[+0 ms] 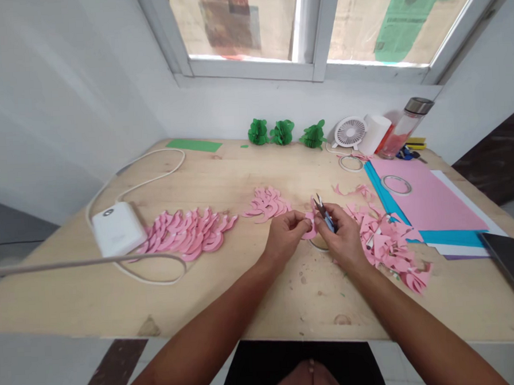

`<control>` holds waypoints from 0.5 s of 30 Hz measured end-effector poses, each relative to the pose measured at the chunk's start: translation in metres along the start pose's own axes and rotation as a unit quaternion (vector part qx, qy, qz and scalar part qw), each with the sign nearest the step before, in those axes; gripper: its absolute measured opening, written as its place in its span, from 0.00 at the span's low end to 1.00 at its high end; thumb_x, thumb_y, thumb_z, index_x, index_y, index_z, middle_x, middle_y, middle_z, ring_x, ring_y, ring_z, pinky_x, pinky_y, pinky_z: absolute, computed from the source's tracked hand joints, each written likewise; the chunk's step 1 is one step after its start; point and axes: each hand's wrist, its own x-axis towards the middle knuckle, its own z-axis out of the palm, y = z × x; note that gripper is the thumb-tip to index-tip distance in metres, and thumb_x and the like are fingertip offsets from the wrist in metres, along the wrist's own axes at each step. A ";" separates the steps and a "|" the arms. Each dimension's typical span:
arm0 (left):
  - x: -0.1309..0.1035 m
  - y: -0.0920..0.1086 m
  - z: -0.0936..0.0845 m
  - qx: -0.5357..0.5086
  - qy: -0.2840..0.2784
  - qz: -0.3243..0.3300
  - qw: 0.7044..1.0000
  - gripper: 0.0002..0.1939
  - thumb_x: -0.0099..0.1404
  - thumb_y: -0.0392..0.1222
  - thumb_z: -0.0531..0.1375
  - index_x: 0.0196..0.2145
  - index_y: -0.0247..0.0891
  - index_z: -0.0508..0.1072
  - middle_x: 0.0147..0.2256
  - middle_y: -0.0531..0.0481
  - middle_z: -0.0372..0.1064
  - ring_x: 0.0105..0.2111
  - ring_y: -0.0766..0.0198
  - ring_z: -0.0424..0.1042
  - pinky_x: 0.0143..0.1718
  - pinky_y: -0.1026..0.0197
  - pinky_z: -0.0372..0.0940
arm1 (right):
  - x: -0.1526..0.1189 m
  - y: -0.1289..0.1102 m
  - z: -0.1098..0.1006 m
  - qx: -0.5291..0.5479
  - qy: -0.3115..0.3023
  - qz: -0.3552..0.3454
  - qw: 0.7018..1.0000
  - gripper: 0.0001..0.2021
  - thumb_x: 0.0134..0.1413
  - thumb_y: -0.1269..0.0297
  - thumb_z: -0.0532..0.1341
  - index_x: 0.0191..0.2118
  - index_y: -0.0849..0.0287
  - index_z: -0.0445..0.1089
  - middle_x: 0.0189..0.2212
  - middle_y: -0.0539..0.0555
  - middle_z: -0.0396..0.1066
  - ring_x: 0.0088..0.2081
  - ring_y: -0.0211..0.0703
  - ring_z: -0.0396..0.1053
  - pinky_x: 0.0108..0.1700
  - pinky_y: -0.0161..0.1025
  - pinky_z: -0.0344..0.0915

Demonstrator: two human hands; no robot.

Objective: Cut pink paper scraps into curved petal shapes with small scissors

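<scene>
Near the middle of the wooden table, my left hand (pixel 286 234) pinches a small curved piece of pink paper (pixel 310 230). My right hand (pixel 342 231) is closed round small scissors (pixel 323 212) with blue-grey handles, their blades pointing up and away beside the paper. Part of a tape ring shows beneath the hands. Left of my hands lies a small pile of curved pink cut-outs (pixel 267 203), and farther left a longer overlapping row of pink cut-outs (pixel 190 233). Pink paper scraps (pixel 389 240) are heaped just right of my right hand.
A white power bank (pixel 119 228) with a cable sits at the left. Green paper shapes (pixel 282 132), a small fan (pixel 350 132) and a bottle (pixel 406 127) stand along the back. Coloured sheets (pixel 434 200), a tape ring (pixel 396 185) and a dark phone (pixel 511 268) lie right.
</scene>
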 end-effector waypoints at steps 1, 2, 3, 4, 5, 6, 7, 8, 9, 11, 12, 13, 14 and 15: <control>0.000 0.000 0.000 -0.002 -0.003 -0.001 1.000 0.06 0.49 0.39 0.61 0.21 0.34 0.71 0.20 0.54 0.66 0.22 0.71 0.63 0.26 0.67 0.59 | 0.000 0.000 0.000 0.001 0.001 0.000 1.000 0.12 0.49 0.63 0.58 0.41 0.59 0.68 0.29 0.50 0.69 0.28 0.38 0.66 0.30 0.34 0.62; -0.001 0.000 0.000 -0.003 -0.006 -0.002 1.000 0.05 0.50 0.39 0.61 0.21 0.34 0.71 0.20 0.54 0.66 0.22 0.70 0.63 0.25 0.67 0.59 | 0.000 0.000 0.000 0.001 0.003 0.000 1.000 0.12 0.48 0.63 0.58 0.41 0.59 0.68 0.28 0.50 0.69 0.27 0.38 0.66 0.30 0.34 0.62; -0.001 0.000 0.001 -0.004 -0.008 -0.003 1.000 0.05 0.50 0.39 0.61 0.21 0.34 0.71 0.20 0.54 0.66 0.21 0.70 0.63 0.25 0.67 0.59 | 0.000 0.001 0.000 0.001 0.006 0.001 1.000 0.12 0.48 0.64 0.58 0.41 0.59 0.68 0.28 0.50 0.69 0.27 0.38 0.66 0.29 0.34 0.62; -0.001 0.000 0.001 -0.004 -0.008 -0.004 1.000 0.05 0.50 0.39 0.61 0.21 0.34 0.71 0.19 0.54 0.66 0.21 0.70 0.63 0.25 0.67 0.59 | 0.000 0.001 0.000 0.001 0.010 0.001 1.000 0.12 0.48 0.64 0.58 0.41 0.59 0.68 0.28 0.49 0.69 0.27 0.38 0.65 0.29 0.34 0.62; -0.001 0.000 0.001 -0.004 -0.009 -0.005 1.000 0.05 0.50 0.39 0.61 0.21 0.34 0.71 0.19 0.54 0.65 0.21 0.70 0.63 0.24 0.67 0.58 | 0.000 0.001 0.000 0.001 0.012 0.001 1.000 0.13 0.48 0.64 0.58 0.41 0.59 0.68 0.28 0.49 0.70 0.27 0.38 0.65 0.29 0.33 0.62; -0.001 0.000 0.001 -0.005 -0.010 -0.006 1.000 0.05 0.50 0.39 0.61 0.21 0.34 0.71 0.19 0.54 0.65 0.21 0.71 0.63 0.24 0.68 0.58 | 0.000 0.001 0.000 0.001 0.015 0.002 1.000 0.13 0.47 0.64 0.59 0.41 0.59 0.68 0.28 0.49 0.70 0.26 0.38 0.65 0.29 0.33 0.62; -0.001 -0.001 0.001 -0.007 -0.012 -0.007 1.000 0.05 0.50 0.39 0.61 0.21 0.34 0.71 0.19 0.54 0.65 0.21 0.71 0.63 0.24 0.68 0.58 | 0.000 0.001 0.000 0.002 0.017 0.002 1.000 0.13 0.47 0.64 0.59 0.41 0.59 0.68 0.28 0.50 0.70 0.26 0.38 0.66 0.29 0.33 0.62; -0.001 -0.001 0.001 -0.011 -0.015 -0.007 1.000 0.06 0.50 0.39 0.61 0.21 0.34 0.71 0.19 0.54 0.65 0.21 0.71 0.62 0.24 0.68 0.58 | 0.000 0.001 0.000 0.004 0.018 0.002 1.000 0.13 0.47 0.64 0.59 0.41 0.59 0.69 0.28 0.50 0.70 0.27 0.38 0.66 0.29 0.33 0.62; 0.000 -0.002 0.001 -0.013 -0.018 -0.007 1.000 0.06 0.50 0.39 0.62 0.21 0.34 0.70 0.19 0.55 0.65 0.21 0.72 0.62 0.24 0.68 0.57 | 0.000 0.001 0.000 0.006 0.019 0.002 1.000 0.12 0.47 0.64 0.59 0.41 0.59 0.69 0.29 0.50 0.70 0.27 0.38 0.66 0.29 0.33 0.62; 0.001 -0.004 0.000 -0.014 -0.020 -0.004 1.000 0.07 0.49 0.39 0.62 0.20 0.34 0.70 0.19 0.55 0.64 0.20 0.72 0.62 0.23 0.68 0.57 | 0.000 0.000 0.000 0.007 0.019 -0.001 1.000 0.12 0.47 0.64 0.59 0.41 0.59 0.69 0.29 0.50 0.71 0.27 0.38 0.66 0.29 0.34 0.63; 0.001 -0.005 0.000 -0.012 -0.019 -0.002 1.000 0.07 0.48 0.40 0.63 0.20 0.34 0.69 0.19 0.56 0.64 0.20 0.72 0.61 0.23 0.68 0.56 | 0.000 0.000 0.000 0.007 0.019 -0.003 1.000 0.12 0.48 0.64 0.59 0.41 0.59 0.69 0.29 0.50 0.71 0.27 0.38 0.66 0.29 0.34 0.63; 0.002 -0.007 0.000 -0.008 -0.016 -0.001 1.000 0.08 0.48 0.40 0.63 0.20 0.34 0.69 0.19 0.56 0.64 0.20 0.72 0.61 0.23 0.68 0.56 | 0.000 0.000 0.000 0.005 0.019 -0.004 1.000 0.12 0.47 0.64 0.59 0.41 0.59 0.69 0.29 0.50 0.71 0.27 0.38 0.66 0.29 0.34 0.63; 0.003 -0.008 0.000 -0.004 -0.013 0.000 1.000 0.08 0.48 0.40 0.63 0.20 0.34 0.68 0.19 0.56 0.64 0.20 0.72 0.61 0.23 0.68 0.56 | -0.001 0.000 0.000 0.002 0.019 -0.005 1.000 0.12 0.47 0.64 0.59 0.41 0.59 0.69 0.29 0.50 0.71 0.27 0.38 0.67 0.29 0.34 0.63; 0.003 -0.009 -0.001 0.000 -0.011 0.000 1.000 0.08 0.48 0.40 0.63 0.20 0.34 0.68 0.19 0.55 0.64 0.20 0.72 0.61 0.23 0.68 0.56 | 0.000 0.000 0.001 0.001 0.019 -0.005 1.000 0.13 0.47 0.64 0.59 0.41 0.59 0.69 0.29 0.50 0.71 0.27 0.38 0.67 0.29 0.34 0.63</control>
